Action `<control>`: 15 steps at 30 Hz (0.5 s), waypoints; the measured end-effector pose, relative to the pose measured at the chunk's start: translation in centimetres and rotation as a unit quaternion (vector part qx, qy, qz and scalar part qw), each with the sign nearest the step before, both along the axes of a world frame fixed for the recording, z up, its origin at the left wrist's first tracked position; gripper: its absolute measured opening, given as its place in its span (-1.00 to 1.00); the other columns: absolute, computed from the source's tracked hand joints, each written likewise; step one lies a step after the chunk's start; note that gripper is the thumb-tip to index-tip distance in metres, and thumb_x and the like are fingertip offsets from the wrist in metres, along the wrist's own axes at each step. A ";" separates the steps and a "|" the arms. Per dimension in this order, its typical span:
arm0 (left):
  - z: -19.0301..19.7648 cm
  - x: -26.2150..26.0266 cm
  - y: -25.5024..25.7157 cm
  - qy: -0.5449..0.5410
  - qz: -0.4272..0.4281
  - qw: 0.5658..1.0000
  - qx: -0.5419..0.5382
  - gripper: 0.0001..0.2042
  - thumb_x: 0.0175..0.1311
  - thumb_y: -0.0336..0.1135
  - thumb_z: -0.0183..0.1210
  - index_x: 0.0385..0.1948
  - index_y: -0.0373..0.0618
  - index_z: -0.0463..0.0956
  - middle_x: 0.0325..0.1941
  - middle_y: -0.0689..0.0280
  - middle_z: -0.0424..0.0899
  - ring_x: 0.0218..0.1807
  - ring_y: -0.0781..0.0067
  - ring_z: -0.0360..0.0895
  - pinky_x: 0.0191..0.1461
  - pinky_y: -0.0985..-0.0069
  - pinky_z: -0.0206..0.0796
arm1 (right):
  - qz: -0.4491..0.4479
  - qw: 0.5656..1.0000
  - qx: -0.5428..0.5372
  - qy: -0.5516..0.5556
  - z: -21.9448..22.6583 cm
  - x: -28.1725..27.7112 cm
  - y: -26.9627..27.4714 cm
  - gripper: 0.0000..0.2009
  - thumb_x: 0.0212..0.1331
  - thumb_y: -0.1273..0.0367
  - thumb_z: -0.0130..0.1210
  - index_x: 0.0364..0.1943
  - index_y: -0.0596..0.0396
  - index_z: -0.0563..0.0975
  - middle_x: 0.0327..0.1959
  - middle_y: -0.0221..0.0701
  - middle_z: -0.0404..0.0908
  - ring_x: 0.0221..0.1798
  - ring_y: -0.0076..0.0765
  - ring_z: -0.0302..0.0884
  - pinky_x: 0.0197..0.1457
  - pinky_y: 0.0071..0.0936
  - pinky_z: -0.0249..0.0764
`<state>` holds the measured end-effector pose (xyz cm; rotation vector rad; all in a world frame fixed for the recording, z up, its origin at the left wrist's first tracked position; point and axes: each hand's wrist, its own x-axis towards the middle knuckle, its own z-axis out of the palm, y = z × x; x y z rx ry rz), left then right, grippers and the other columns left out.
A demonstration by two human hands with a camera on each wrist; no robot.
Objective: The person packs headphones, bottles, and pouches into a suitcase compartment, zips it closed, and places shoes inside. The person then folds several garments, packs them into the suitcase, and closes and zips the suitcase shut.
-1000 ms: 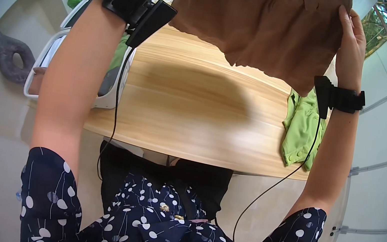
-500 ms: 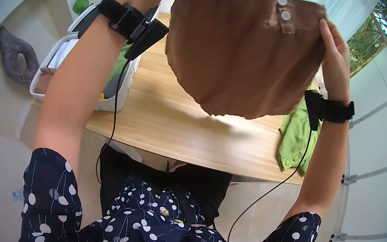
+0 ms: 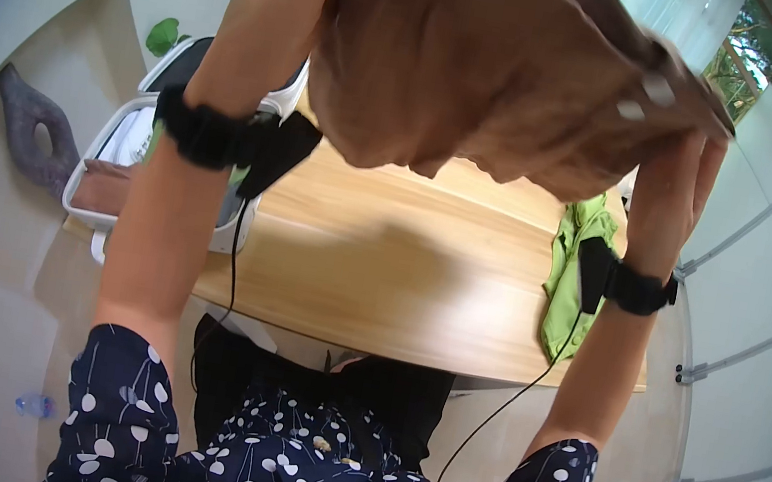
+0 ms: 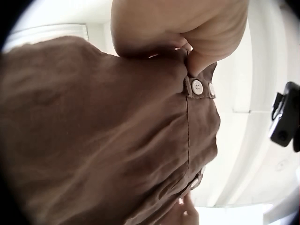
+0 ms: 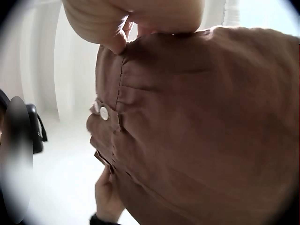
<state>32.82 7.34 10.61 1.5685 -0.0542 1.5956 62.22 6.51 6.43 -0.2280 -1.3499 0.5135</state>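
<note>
A brown cloth garment [image 3: 493,76] with white buttons on its waistband hangs above the table. My left hand [image 3: 276,12] grips its waistband at the left end, beside a button. In the left wrist view, thumb and fingers of the left hand [image 4: 187,28] pinch the cloth just above the button tab. The right hand [image 3: 672,201] holds the other end of the waistband, partly hidden behind the cloth. In the right wrist view, that hand [image 5: 136,21] pinches the top edge, with the brown garment [image 5: 201,117] hanging from it.
A white open case [image 3: 96,220] with clothes in it stands at the left end of the wooden table [image 3: 350,276]. A green garment [image 3: 564,315] lies at the right end. A grey neck pillow [image 3: 35,130] is at far left, and a bottle [image 3: 35,405] lies on the floor.
The brown garment came down into view, then its hem swung up and away from me. Its waistband now tilts, lower at the right. Both hands keep hold of it.
</note>
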 end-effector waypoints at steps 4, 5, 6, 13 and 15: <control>-2.0 1.6 -1.6 0.006 -0.080 0.997 -0.023 -0.87 0.29 -0.44 0.06 -0.18 -0.18 0.51 -0.29 0.34 0.63 -0.22 0.62 0.55 -0.14 0.68 0.42 | -0.099 0.973 0.121 -0.171 -1.6 0.0 2.0 -0.65 0.28 0.42 -0.09 0.16 0.01 0.30 0.13 -0.40 0.38 0.16 -0.36 0.34 0.21 -0.36 0.30; -2.3 2.5 -1.5 0.007 -0.080 0.997 -0.021 -0.87 0.29 -0.44 0.06 -0.18 -0.18 0.51 -0.29 0.34 0.63 -0.22 0.62 0.55 -0.14 0.68 0.42 | -0.310 0.869 0.203 -0.327 -1.8 -0.4 2.4 -0.63 0.24 0.45 -0.05 0.15 0.05 0.32 0.11 -0.37 0.40 0.16 -0.33 0.35 0.19 -0.35 0.33; -3.0 3.7 -1.1 0.057 -0.066 0.996 -0.032 -0.87 0.27 -0.42 0.09 -0.19 -0.18 0.51 -0.28 0.36 0.63 -0.23 0.65 0.54 -0.15 0.70 0.40 | -0.057 0.974 0.059 -0.212 -1.8 -2.0 0.8 -0.62 0.18 0.46 0.00 0.12 0.09 0.34 0.08 -0.32 0.41 0.14 -0.30 0.37 0.17 -0.37 0.35; -6.0 6.4 0.3 0.163 0.026 0.986 0.023 -0.89 0.19 -0.36 0.20 -0.32 -0.16 0.53 -0.24 0.41 0.57 -0.13 0.66 0.41 0.09 0.57 0.21 | 0.237 0.958 -0.137 -0.082 -2.8 -5.5 -0.6 -0.57 0.15 0.41 0.08 0.13 0.15 0.32 0.04 -0.29 0.44 0.09 -0.33 0.41 0.14 -0.43 0.40; -6.3 6.3 1.1 0.183 0.045 0.980 0.060 -0.88 0.22 -0.40 0.17 -0.27 -0.19 0.50 -0.21 0.42 0.54 -0.11 0.68 0.42 0.06 0.62 0.25 | 0.248 0.952 -0.157 -0.083 -3.2 -5.7 -0.4 -0.55 0.16 0.39 0.08 0.14 0.15 0.30 0.04 -0.30 0.44 0.09 -0.35 0.42 0.14 -0.44 0.41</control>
